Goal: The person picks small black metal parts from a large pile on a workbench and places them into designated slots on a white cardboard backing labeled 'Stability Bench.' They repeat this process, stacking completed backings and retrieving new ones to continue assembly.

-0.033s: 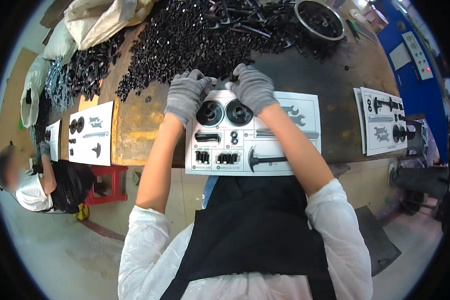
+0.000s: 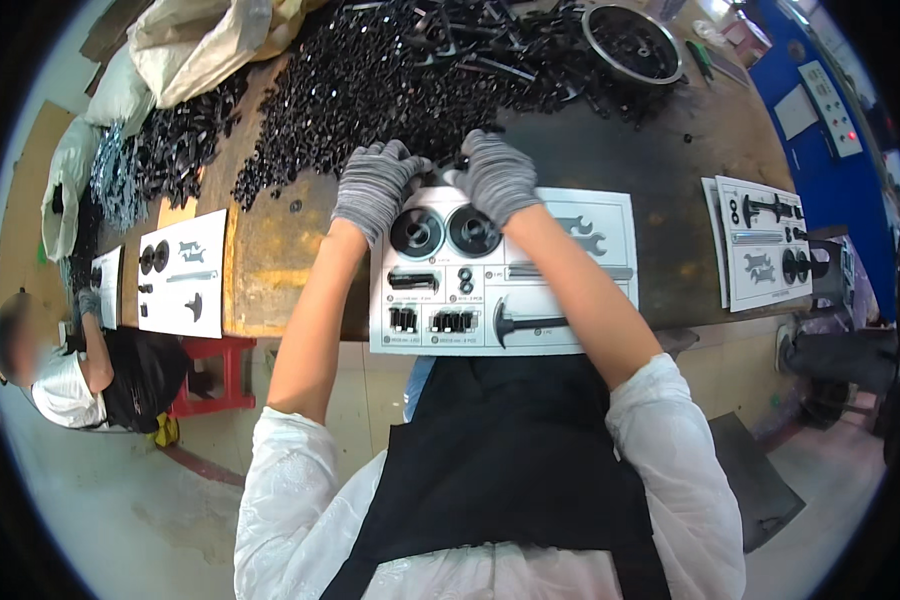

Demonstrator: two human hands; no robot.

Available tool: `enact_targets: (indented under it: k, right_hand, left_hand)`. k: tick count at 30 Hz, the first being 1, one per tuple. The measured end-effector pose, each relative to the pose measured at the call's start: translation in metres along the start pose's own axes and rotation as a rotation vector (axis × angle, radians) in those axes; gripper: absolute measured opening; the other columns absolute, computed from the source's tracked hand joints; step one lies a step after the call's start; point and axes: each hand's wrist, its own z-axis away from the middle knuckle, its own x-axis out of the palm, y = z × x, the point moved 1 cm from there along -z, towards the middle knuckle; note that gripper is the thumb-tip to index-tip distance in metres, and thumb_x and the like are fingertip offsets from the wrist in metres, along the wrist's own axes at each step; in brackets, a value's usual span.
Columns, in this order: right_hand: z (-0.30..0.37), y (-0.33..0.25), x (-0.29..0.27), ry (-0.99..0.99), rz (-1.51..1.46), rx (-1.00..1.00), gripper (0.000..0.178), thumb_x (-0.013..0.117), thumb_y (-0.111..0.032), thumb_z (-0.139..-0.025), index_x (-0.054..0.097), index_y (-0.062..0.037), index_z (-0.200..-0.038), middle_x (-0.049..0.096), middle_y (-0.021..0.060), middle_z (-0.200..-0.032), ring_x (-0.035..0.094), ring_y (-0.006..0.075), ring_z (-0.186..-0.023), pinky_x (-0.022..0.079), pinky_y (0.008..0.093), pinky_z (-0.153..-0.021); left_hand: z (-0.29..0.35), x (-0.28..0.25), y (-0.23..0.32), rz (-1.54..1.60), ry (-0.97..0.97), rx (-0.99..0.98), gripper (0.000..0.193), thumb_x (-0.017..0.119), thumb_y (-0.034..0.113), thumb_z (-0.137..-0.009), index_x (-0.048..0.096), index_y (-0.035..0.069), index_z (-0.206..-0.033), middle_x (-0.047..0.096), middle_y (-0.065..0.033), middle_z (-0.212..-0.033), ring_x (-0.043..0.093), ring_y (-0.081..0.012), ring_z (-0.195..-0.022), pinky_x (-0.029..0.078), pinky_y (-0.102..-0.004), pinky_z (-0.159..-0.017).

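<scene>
Fingers [image 2: 478, 147], left hand [image 2: 373, 186], right hand [image 2: 497, 180]: near black parts [image 2: 395, 90]; tips indistinct, cannot tell grasp.

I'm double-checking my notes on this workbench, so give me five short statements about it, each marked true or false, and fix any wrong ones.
1. The left hand and the right hand wear striped gray gloves. True.
2. The stool on the left is blue. False: the stool is red.
3. The pile of small black parts lies beyond the hands. True.
4. The white card between the forearms shows just one black disc. False: the white card shows two, side by side.
5. The large pale sack is left of the pile. True.
</scene>
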Motion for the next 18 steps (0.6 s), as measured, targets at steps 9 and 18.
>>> enact_targets:
  k: [9,18]
  right_hand:
    - [0.006,-0.001,-0.010,-0.014,-0.134,0.041,0.025,0.070,-0.031,-0.084,0.064,-0.0110,-0.099,0.065,0.0073,-0.101,0.065,0.0269,-0.092,0.054,0.0406,-0.079]
    - [0.136,0.003,-0.043,-0.035,-0.630,-0.140,0.019,0.068,-0.008,-0.078,0.064,-0.0073,-0.096,0.063,0.0089,-0.088,0.063,0.0217,-0.076,0.052,0.0364,-0.073]
  left_hand:
    - [0.014,-0.012,0.010,0.240,0.108,-0.158,0.019,0.076,0.020,-0.078,0.070,0.016,-0.096,0.065,-0.0044,-0.095,0.061,-0.0268,-0.093,0.047,-0.0411,-0.085]
    - [0.120,-0.030,0.139,0.476,-0.008,-0.082,0.020,0.080,0.023,-0.071,0.071,0.014,-0.087,0.065,-0.0035,-0.092,0.060,-0.0257,-0.090,0.046,-0.0421,-0.080]
